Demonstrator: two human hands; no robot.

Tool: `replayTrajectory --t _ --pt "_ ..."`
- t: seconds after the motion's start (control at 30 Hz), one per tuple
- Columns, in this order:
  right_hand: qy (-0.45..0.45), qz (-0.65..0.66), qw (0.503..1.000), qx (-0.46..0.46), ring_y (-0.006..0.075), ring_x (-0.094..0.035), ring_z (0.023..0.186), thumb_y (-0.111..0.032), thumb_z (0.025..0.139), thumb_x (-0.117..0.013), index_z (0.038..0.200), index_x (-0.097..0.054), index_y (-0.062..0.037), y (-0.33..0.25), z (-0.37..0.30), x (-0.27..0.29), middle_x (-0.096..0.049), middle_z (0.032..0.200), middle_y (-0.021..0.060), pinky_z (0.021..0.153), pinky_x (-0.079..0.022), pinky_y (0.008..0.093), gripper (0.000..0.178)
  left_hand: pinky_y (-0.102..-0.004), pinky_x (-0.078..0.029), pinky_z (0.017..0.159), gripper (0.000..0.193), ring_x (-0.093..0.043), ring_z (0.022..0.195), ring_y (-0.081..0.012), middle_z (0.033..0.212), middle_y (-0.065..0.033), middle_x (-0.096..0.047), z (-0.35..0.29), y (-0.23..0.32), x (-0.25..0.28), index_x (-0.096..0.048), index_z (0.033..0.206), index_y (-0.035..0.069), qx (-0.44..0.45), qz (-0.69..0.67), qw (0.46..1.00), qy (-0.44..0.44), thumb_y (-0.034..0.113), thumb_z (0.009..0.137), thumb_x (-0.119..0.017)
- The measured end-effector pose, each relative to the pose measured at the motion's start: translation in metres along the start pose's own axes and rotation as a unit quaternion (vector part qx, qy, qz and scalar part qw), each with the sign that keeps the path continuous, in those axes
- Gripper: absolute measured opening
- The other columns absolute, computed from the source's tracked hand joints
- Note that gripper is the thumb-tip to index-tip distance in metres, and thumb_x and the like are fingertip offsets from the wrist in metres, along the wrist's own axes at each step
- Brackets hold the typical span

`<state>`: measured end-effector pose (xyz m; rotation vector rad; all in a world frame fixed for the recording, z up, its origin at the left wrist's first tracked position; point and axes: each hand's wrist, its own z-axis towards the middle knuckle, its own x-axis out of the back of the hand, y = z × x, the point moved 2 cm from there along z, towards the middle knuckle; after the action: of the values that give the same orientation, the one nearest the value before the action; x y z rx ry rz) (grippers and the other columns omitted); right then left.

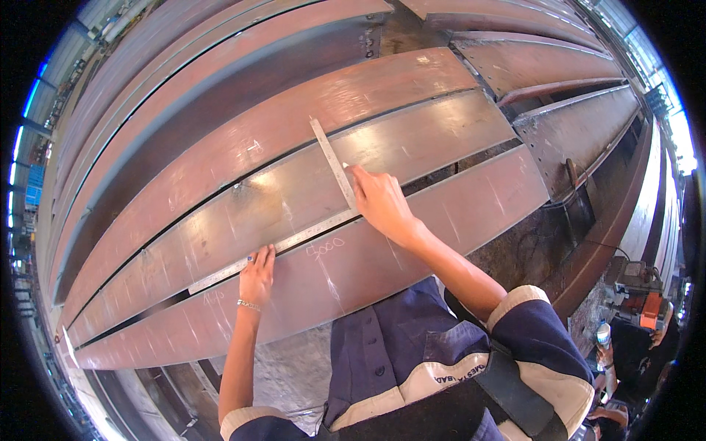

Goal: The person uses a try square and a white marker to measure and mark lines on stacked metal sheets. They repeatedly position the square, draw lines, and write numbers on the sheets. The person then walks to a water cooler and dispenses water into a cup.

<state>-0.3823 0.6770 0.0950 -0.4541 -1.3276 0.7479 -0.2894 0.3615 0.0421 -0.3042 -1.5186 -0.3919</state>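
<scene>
Metal square (333, 161) is laid on mid beam (434, 128), legs twd. 11 & 8 o'clock; prob. light, stiff, slick. 8-o'clock leg is pressed, apparently ungripped, by L hand (257, 283), fingers narrow. Pale stub (348, 167) is pinched by R hand (384, 207). Best held nr. corner.

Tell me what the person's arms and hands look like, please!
Both hands are bare, without gloves. The left hand wears a ring, with a silvery bracelet around the wrist. The right hand shows no jewellery. The short navy sleeves end in cream bands.
</scene>
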Motion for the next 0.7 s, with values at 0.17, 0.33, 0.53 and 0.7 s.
replayTrajectory --t 0.17,0.33,0.53,0.7 --pt "0.048 0.011 0.996 0.070 0.0391 -0.062 0.077 -0.009 0.090 -0.060 0.112 -0.056 -0.0015 0.003 -0.029 -0.023 -0.061 0.085 0.0162 0.069 -0.052 0.0464 0.024 -0.0400 -0.057 0.082 0.060 -0.058 0.108 -0.0285 0.122 -0.0078 -0.058 0.001 0.001 0.000 -0.055 0.133 0.005 0.017 0.013 1.000 -0.022 -0.004 0.074 -0.059" --pt "0.092 0.010 0.996 -0.017 0.0355 -0.060 0.089 -0.012 0.086 -0.067 0.127 -0.047 -0.0008 0.015 -0.040 -0.038 -0.059 0.102 0.0161 0.074 -0.051 0.0453 0.047 -0.0409 -0.056 0.083 0.060 -0.056 0.112 -0.0286 0.125 -0.0082 -0.056 0.002 0.004 0.004 -0.052 0.135 0.004 0.007 0.017 0.999 -0.032 -0.003 0.075 -0.059" --pt "0.125 0.063 0.990 -0.021 0.0384 -0.053 0.101 0.001 0.080 -0.067 0.131 -0.044 -0.0007 0.014 -0.039 -0.050 -0.056 0.113 0.0196 0.084 -0.047 0.0466 0.056 -0.0397 -0.056 0.082 0.061 -0.056 0.110 -0.0284 0.121 -0.0082 -0.056 0.004 0.005 0.009 -0.051 0.135 0.004 -0.027 0.035 0.999 -0.026 0.000 0.075 -0.061" --pt "0.153 0.073 0.985 -0.044 0.0395 -0.053 0.099 0.006 0.079 -0.064 0.130 -0.045 -0.0010 0.024 -0.039 -0.042 -0.057 0.111 0.0200 0.086 -0.045 0.0468 0.055 -0.0386 -0.056 0.078 0.057 -0.058 0.106 -0.0265 0.117 -0.0074 -0.056 0.019 0.013 0.010 -0.051 0.134 0.005 -0.065 0.040 0.997 -0.019 0.004 0.077 -0.061"
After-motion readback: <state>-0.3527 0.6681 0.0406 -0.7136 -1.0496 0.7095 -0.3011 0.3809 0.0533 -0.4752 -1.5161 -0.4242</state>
